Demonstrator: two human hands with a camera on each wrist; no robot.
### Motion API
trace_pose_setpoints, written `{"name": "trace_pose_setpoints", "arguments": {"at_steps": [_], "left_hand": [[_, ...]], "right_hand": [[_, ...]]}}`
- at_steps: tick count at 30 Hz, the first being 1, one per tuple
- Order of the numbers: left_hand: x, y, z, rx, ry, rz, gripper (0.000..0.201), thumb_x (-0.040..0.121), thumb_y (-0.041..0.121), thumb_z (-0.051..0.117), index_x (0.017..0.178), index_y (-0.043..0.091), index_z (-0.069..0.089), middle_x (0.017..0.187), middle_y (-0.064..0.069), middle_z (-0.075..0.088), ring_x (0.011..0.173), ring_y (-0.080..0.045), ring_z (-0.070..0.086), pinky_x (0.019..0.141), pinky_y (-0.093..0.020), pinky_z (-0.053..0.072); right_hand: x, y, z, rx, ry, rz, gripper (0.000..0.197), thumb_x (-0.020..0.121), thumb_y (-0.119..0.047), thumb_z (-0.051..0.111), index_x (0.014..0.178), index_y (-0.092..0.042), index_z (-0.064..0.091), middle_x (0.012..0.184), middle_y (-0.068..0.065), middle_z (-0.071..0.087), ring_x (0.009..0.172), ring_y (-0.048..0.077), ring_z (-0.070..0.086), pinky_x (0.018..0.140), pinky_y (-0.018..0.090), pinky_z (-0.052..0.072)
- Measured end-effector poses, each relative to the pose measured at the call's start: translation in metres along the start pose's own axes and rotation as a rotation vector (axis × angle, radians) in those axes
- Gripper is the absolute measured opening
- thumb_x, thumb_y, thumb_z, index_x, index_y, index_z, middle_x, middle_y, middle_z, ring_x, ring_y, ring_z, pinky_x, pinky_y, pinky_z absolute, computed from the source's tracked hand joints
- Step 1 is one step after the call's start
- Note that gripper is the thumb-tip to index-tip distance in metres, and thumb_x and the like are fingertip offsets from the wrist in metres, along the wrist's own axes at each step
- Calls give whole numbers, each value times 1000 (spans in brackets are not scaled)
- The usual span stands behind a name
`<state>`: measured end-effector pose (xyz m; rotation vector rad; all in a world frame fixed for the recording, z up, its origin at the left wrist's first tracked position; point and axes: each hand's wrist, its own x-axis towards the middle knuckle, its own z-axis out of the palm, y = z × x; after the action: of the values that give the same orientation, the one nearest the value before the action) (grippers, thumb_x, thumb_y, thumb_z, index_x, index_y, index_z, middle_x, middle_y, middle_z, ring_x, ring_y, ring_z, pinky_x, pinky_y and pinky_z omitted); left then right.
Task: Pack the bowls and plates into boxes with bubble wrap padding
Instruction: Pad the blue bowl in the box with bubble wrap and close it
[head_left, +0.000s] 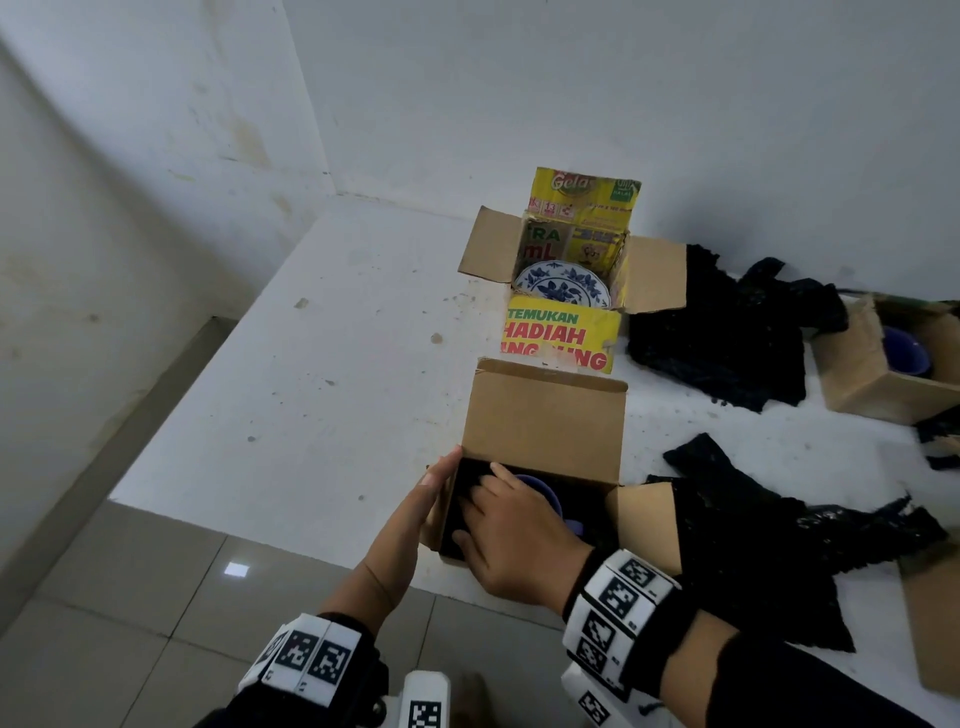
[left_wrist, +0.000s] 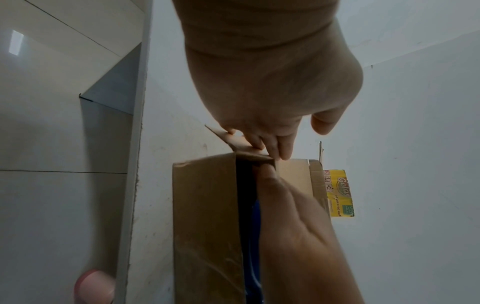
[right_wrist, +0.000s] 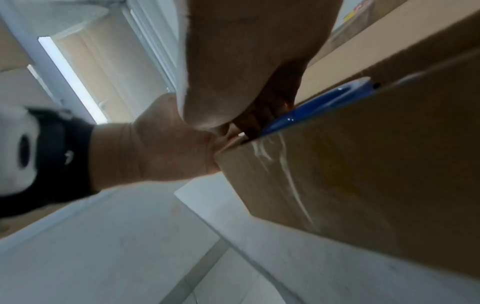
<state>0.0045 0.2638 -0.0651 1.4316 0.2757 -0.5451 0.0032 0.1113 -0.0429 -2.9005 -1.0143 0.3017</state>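
Note:
A brown cardboard box (head_left: 545, 421) stands at the table's front edge with its far flap up. Inside it, a blue bowl (head_left: 545, 488) lies in black bubble wrap (head_left: 467, 514). My left hand (head_left: 441, 475) lies flat, fingers straight, against the box's left flap (left_wrist: 226, 137). My right hand (head_left: 493, 501) reaches into the box from above, its spread fingers pressing on the black wrap beside the bowl (right_wrist: 311, 105). In the right wrist view its fingertips are hidden between the bowl and the box wall (right_wrist: 363, 164). Behind stands a yellow printed box (head_left: 563, 338) holding a blue-and-white plate (head_left: 561, 283).
At the right edge, a third brown box (head_left: 857, 364) holds another blue bowl (head_left: 906, 351). Loose black bubble wrap (head_left: 717, 332) lies between the boxes, and another piece (head_left: 753, 525) is draped to the right of the near box. A white wall backs the table; a tiled floor (head_left: 130, 623) lies below left.

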Motion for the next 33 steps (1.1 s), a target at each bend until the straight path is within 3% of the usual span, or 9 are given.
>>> {"name": "trace_pose_setpoints", "arguments": {"at_steps": [2,7,10,13,16,21,24,27,33], "left_hand": [[1,3,6,2,46,-2,35,103,21,29,123,49,33,136,22,39,134,-7,36,86,5,32],[-20,19,9,77,-86,106,23,97,39,36,103,34,57,105,17,58,93,1,58,74,-7,48],[-10,11,4,126,-37,94,26,101,26,29,110,38,50,115,17,54,107,0,53,83,-2,43],[-5,10,8,219,5,73,36,104,18,24,124,48,31,132,33,34,128,11,31,100,0,28],[-9,17,10,290,32,190,33,104,17,26,128,37,36,124,29,40,111,26,37,80,10,28],[-17,36,34,369,170,400,28,93,39,34,117,43,49,111,34,50,110,13,45,92,-13,36],[-14,41,60,466,78,496,32,94,41,35,124,41,47,127,29,44,123,18,32,100,-17,30],[-12,52,99,554,-52,536,34,98,31,45,131,34,46,136,22,38,136,5,19,106,-24,25],[6,57,181,830,-334,687,37,92,19,56,127,27,50,130,16,48,130,3,32,103,-9,26]], "right_hand": [[11,-2,-8,-106,-71,-22,46,98,-34,28,109,-5,63,104,11,65,103,27,53,113,44,14],[25,-6,-9,-357,-207,-84,36,93,-35,41,113,-15,63,107,3,67,105,23,55,113,46,10],[24,-5,-10,-364,-214,-87,34,92,-34,43,111,-15,64,106,4,66,106,23,55,113,46,10],[17,-1,-5,-268,-130,-90,30,89,-30,46,104,-12,65,100,5,65,100,24,55,112,44,17],[4,6,-3,27,19,-96,25,86,-21,51,102,-9,65,101,9,64,99,27,55,102,41,32],[-35,22,-14,354,261,-43,34,89,-23,43,105,-8,69,108,8,67,103,24,60,101,36,42],[-64,39,-25,435,386,40,34,89,-22,43,103,-7,69,104,9,68,98,25,62,93,35,49],[-95,66,-35,449,461,141,33,85,-21,41,96,-7,68,94,7,66,89,23,61,75,36,52],[-169,123,-34,373,566,468,27,83,-14,51,104,-15,68,101,-3,65,96,13,59,78,20,45]]}}
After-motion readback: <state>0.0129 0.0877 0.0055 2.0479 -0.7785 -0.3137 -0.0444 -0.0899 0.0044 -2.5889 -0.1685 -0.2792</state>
